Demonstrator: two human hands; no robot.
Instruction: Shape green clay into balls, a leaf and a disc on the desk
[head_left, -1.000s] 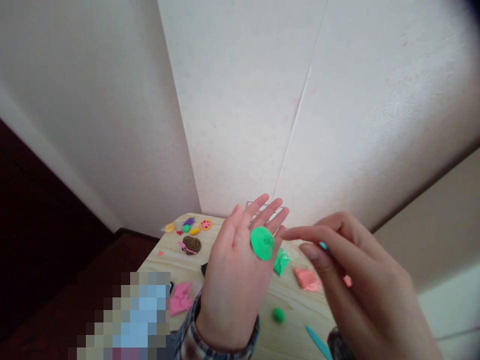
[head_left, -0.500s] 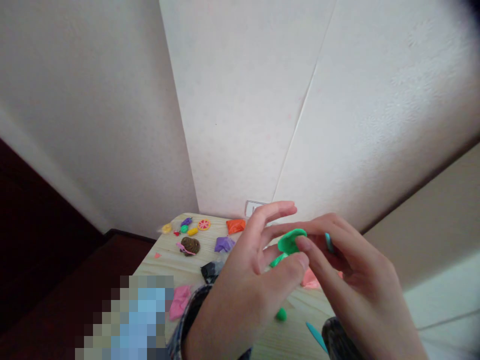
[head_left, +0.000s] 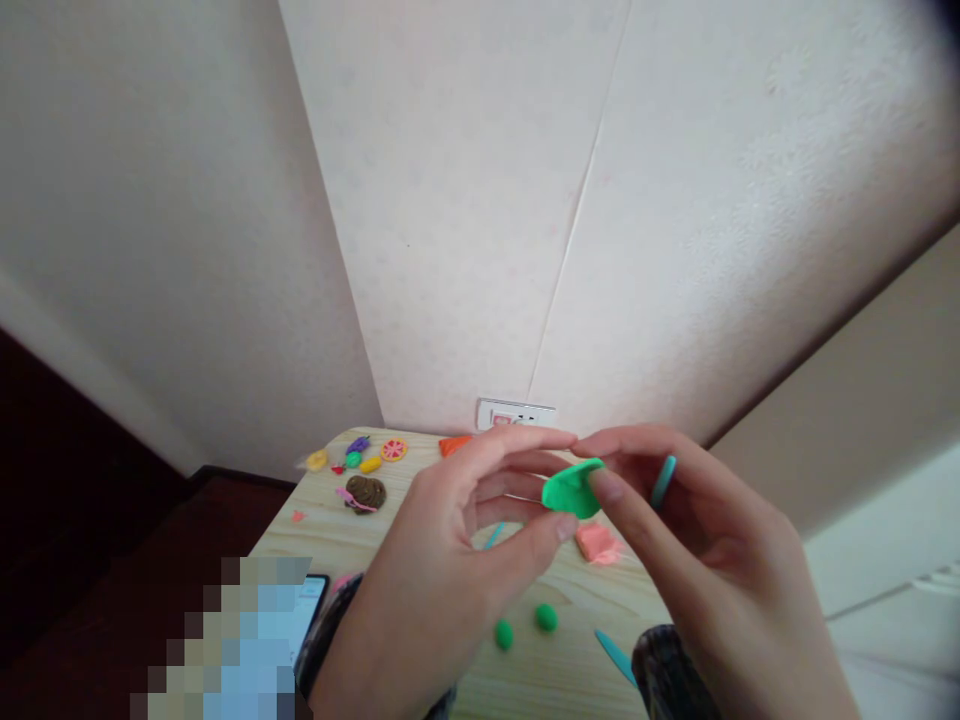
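Note:
A thin, cupped piece of bright green modelling clay (head_left: 568,490) is held above the table between both hands. My right hand (head_left: 720,550) pinches its right edge, the thumb pressed on the surface. A teal stick-like tool (head_left: 664,482) is tucked among that hand's curled fingers. My left hand (head_left: 450,560) curves around the left side, its thumb tip at the clay's lower edge and its other fingers bent behind. Two small green clay balls, one nearer my left wrist (head_left: 504,634) and one to its right (head_left: 546,617), lie on the table below.
On the wooden table (head_left: 289,545) are a brown coiled clay piece (head_left: 365,493), a pink-and-yellow clay disc (head_left: 394,450), a coral packet (head_left: 598,543), an orange packet (head_left: 454,445) and a teal clay knife (head_left: 616,657). A phone (head_left: 311,610) is at left. Behind is a wall socket (head_left: 487,412).
The green clay has tilted and looks more cupped between my fingers. My left hand has shifted left, its index finger lower. A second green ball now shows as the view has moved.

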